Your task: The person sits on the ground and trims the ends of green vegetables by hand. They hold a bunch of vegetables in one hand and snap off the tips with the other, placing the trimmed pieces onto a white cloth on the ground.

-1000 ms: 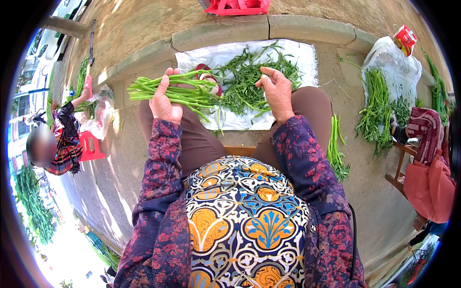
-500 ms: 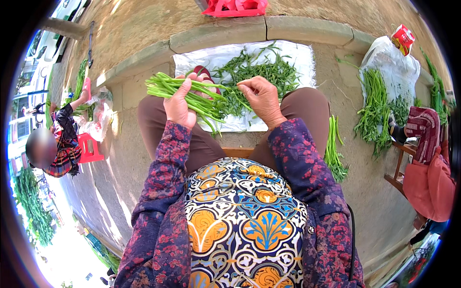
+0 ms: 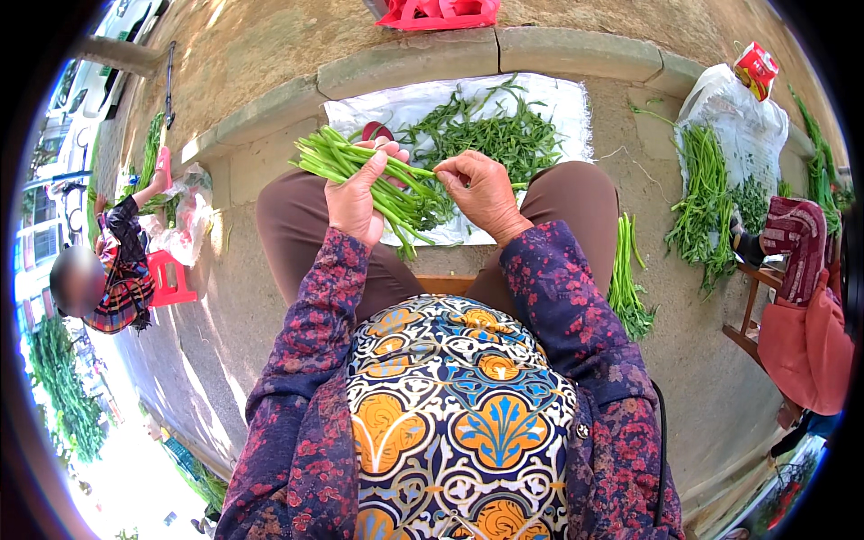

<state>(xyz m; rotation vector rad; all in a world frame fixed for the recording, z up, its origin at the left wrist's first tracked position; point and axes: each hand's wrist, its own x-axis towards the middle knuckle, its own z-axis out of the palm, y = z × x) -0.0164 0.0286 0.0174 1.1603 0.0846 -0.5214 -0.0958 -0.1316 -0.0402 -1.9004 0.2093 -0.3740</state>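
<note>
My left hand (image 3: pixel 357 200) is wrapped round a bunch of green vegetable stalks (image 3: pixel 326 158), thumb on top. The bare stem ends point left, and leafy tips hang to the right. At the right side of the bunch, my right hand (image 3: pixel 486 191) is closed in a pinch on one green stem. Its fingertips partly hide that stem. Beyond both hands, a heap of loose narrow leaves (image 3: pixel 490 126) lies on a white sheet (image 3: pixel 353 115) on the ground.
A smaller stalk bunch (image 3: pixel 624 292) lies beside my right knee. Farther right are larger bundles (image 3: pixel 702 202), a white plastic bag (image 3: pixel 720 112) and a seated person (image 3: pixel 801 333). A stone kerb (image 3: pixel 405 67) runs behind the sheet. At left, another person (image 3: pixel 121 270) is by a red stool (image 3: pixel 169 279).
My left hand has moved slightly right with the bunch, bringing it nearer my right hand. The right hand has shifted a little left and now pinches at a stem.
</note>
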